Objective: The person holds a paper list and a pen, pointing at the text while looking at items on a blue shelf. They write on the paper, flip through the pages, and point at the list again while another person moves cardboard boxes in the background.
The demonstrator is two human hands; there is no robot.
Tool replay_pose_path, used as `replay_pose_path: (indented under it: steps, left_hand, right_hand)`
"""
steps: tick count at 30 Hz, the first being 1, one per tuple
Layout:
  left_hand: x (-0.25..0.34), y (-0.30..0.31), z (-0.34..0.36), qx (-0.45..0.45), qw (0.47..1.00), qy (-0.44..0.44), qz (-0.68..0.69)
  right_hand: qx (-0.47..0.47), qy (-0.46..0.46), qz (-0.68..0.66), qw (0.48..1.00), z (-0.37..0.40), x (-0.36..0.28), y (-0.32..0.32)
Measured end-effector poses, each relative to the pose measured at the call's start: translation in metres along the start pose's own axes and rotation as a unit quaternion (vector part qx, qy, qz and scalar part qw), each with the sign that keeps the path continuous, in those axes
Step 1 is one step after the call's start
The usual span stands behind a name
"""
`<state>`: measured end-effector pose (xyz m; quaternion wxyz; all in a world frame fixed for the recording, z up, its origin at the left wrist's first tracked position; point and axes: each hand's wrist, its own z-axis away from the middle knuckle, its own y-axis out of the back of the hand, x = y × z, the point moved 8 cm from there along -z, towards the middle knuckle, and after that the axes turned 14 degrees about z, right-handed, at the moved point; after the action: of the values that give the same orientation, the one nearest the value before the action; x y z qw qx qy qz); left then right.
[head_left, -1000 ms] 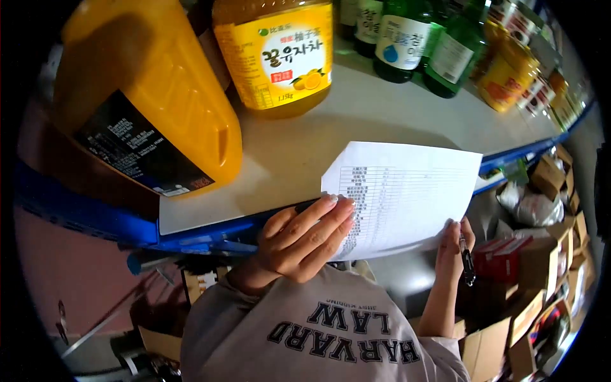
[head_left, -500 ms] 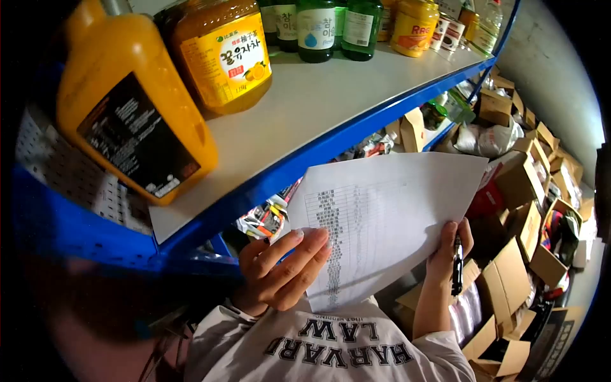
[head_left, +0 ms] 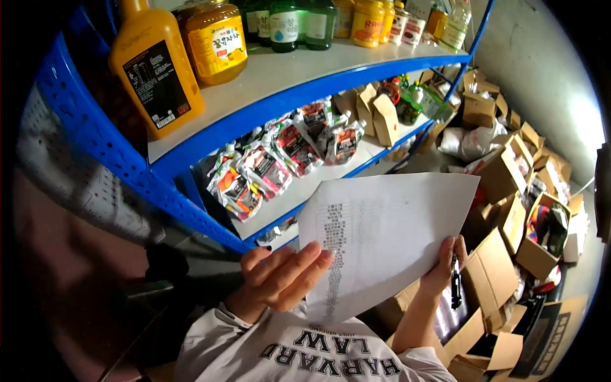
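A white paper sheet [head_left: 394,235] with a printed table of small text is held in front of my chest. My right hand [head_left: 443,262] grips its right edge, and a black pen [head_left: 456,283] hangs down from the same hand. My left hand [head_left: 280,274] is at the sheet's left edge, its fingers stretched and slightly bent over the printed column. The thumb stands apart, and I see nothing gripped in this hand. Whether the fingertips touch the paper cannot be made out.
A blue-framed shelf [head_left: 305,86] carries an orange bottle [head_left: 156,70], a citron tea jar [head_left: 217,44] and green bottles [head_left: 284,25]. Foil pouches [head_left: 296,146] lie on the level below. Open cardboard boxes [head_left: 493,261] crowd the floor at right.
My view has shifted, so the upper shelf sits higher and farther off, and the pouches below now show. My right hand keeps the sheet and pen; my left hand stays by the sheet's left edge.
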<state>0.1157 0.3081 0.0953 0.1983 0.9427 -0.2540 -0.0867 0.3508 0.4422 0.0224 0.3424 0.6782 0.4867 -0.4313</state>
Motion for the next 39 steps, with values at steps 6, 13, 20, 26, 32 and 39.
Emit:
replay_pose_path:
  steps: [6,13,20,26,32,39]
  left_hand:
    - [0.057,0.001,0.008,-0.089,0.996,0.02,0.023]
    - [0.088,0.024,0.018,-0.141,0.989,-0.006,0.03]
    - [0.08,0.098,0.05,-0.122,0.992,0.01,-0.014]
    - [0.075,0.18,0.079,-0.032,0.998,0.055,-0.029]
    - [0.042,0.238,0.148,0.239,0.887,0.355,0.173]
    - [0.042,0.238,0.155,0.168,0.8,0.465,0.341]
  right_hand:
    - [0.015,-0.046,0.005,0.999,0.035,0.016,0.053]
    - [0.036,-0.094,-0.027,0.995,0.079,0.025,0.072]
    - [-0.011,-0.102,-0.084,0.991,0.126,0.014,0.014]
    - [-0.088,-0.087,-0.056,0.991,0.172,-0.034,-0.044]
    - [-0.125,-0.042,-0.053,0.99,0.2,-0.075,-0.076]
    - [-0.167,-0.029,-0.098,0.981,0.214,-0.097,-0.096]
